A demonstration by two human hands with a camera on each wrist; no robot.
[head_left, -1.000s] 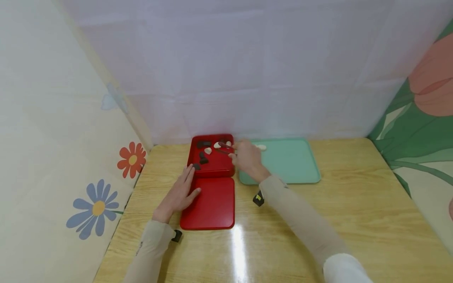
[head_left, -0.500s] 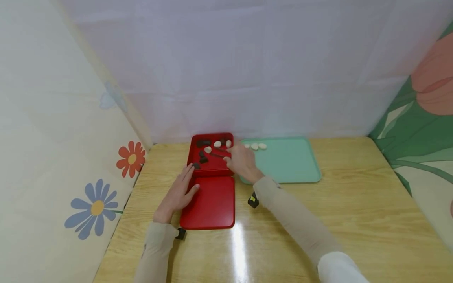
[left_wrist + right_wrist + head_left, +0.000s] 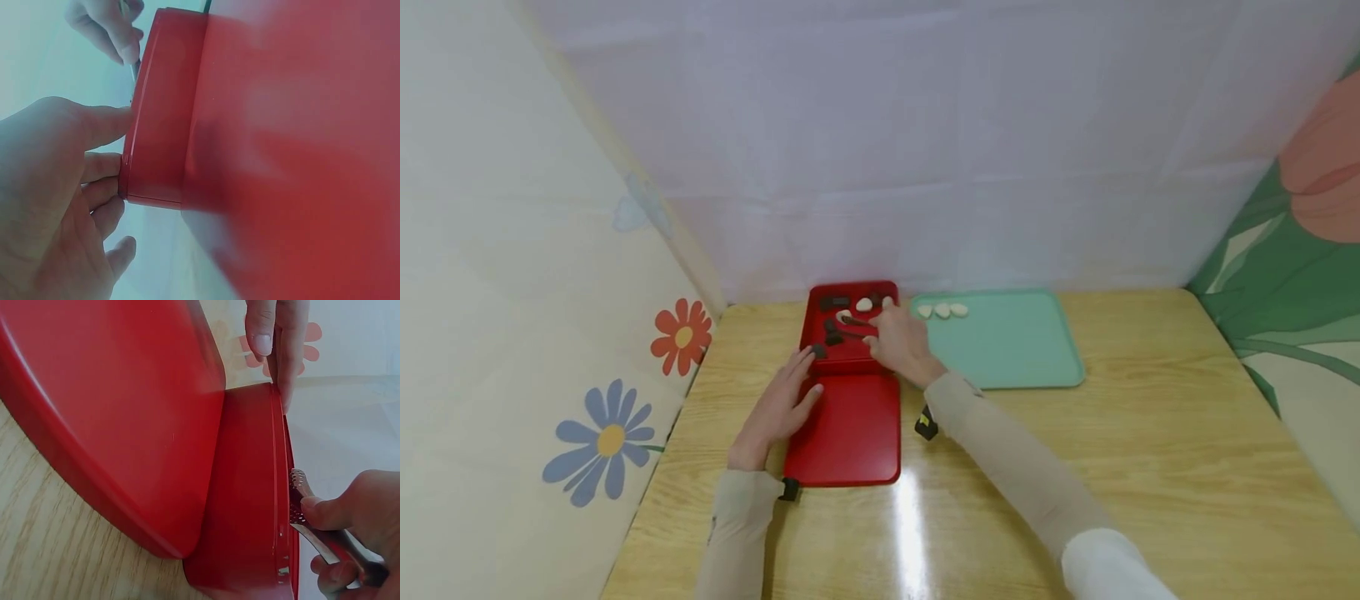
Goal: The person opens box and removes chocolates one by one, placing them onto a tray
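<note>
My right hand [image 3: 901,342] holds metal tongs [image 3: 340,547] with perforated tips, reaching into the open red box [image 3: 857,367]. In the head view the tong tips lie at a white pebble-like piece [image 3: 843,316], jaws apart; whether they touch it cannot be told. Another white piece [image 3: 864,305] sits farther back in the box, among several dark blocks [image 3: 832,334]. My left hand [image 3: 775,417] rests its extended fingers on the box's front left corner. In the left wrist view, its thumb and fingertips touch the red rim [image 3: 127,156].
A flat red lid [image 3: 844,433] lies in front of the box. To the right is a mint-green tray [image 3: 1007,342], with 3 white pieces [image 3: 942,311] lined up at its back left. Everything stands on a wooden table [image 3: 1000,467] before a cloth backdrop [image 3: 887,142].
My right hand has moved left and slightly forward, taking the tong tips from the back white piece to the one left of it. The white pieces on the tray came into view. My left hand stayed put.
</note>
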